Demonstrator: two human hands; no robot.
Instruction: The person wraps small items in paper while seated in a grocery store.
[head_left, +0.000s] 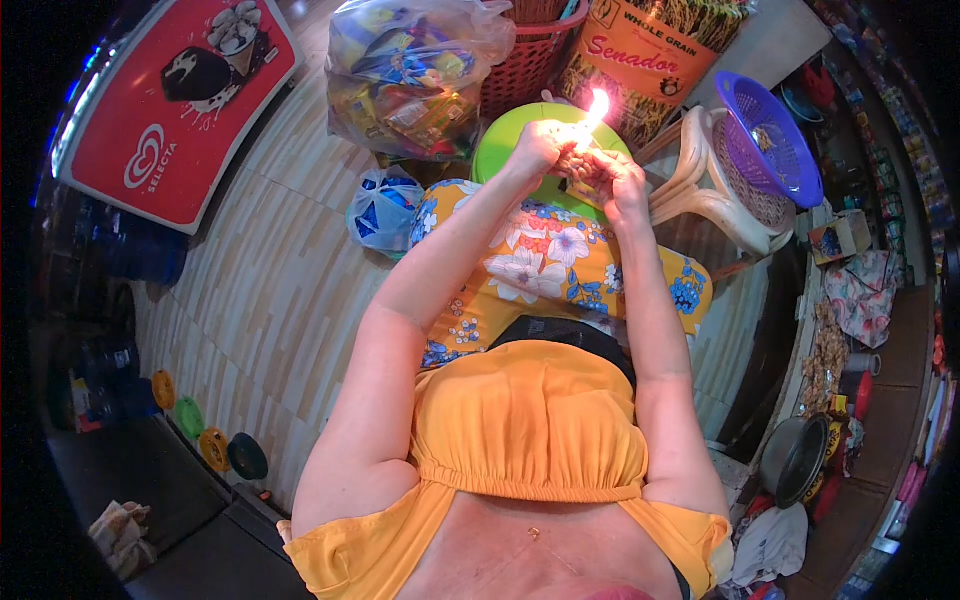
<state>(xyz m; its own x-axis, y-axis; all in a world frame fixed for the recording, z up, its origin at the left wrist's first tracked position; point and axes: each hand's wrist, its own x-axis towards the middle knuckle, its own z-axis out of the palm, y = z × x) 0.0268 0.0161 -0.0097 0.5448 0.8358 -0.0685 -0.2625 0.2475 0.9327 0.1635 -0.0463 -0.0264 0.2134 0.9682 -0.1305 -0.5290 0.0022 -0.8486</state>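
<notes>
My left hand (546, 148) and my right hand (621, 184) meet above a round bright green lid or stool top (501, 144). Fingers of both are pinched around a small item (579, 162), whose kind is hard to make out in the glare. A bright flame (597, 109) burns right at the fingertips, and its source is hidden. Below the hands, a yellow flat thing (586, 196) lies on the green surface. My knees, under yellow floral cloth (529, 259), are close to it.
A clear bag of colourful packets (409, 82) and a smaller bag (384, 210) lie left. Behind are a red plastic basket (525, 64) and a rice sack (645, 56). A rattan stool (705, 195) bears a purple colander (772, 142). Far right sits a metal pot (795, 461).
</notes>
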